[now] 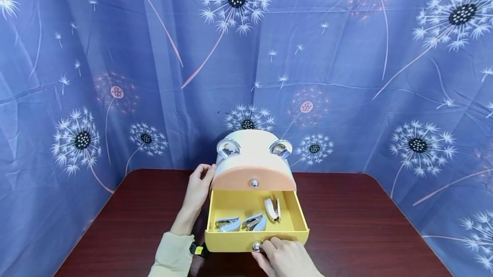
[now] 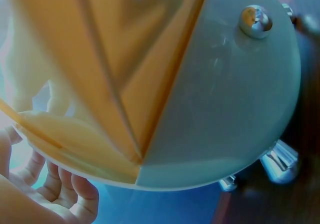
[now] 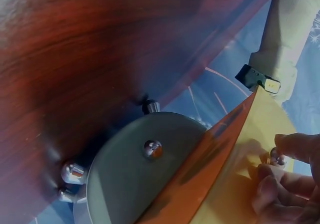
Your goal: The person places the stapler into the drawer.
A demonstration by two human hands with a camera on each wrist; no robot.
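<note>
A white rounded cabinet (image 1: 254,148) has a peach upper drawer (image 1: 235,178), closed, and a yellow lower drawer (image 1: 231,242), pulled out toward me. Inside the yellow drawer lie two light-blue staplers (image 1: 256,223) along the front and a white stapler (image 1: 272,209) farther back on the right. My right hand (image 1: 286,256) pinches the drawer's round silver knob (image 1: 256,246) between thumb and fingers, which the right wrist view shows close up. Against the cabinet's left side rests my left hand (image 1: 198,187); its bent fingers (image 2: 65,194) lie along the rim in the left wrist view.
Under the cabinet is a dark red wooden table (image 1: 358,225), reaching out to both sides. A blue dandelion-print curtain (image 1: 327,54) hangs behind and beside it. Two silver cone-like pieces (image 1: 228,147) stick out from the cabinet's top. A black strap (image 1: 198,249) sits by the left sleeve.
</note>
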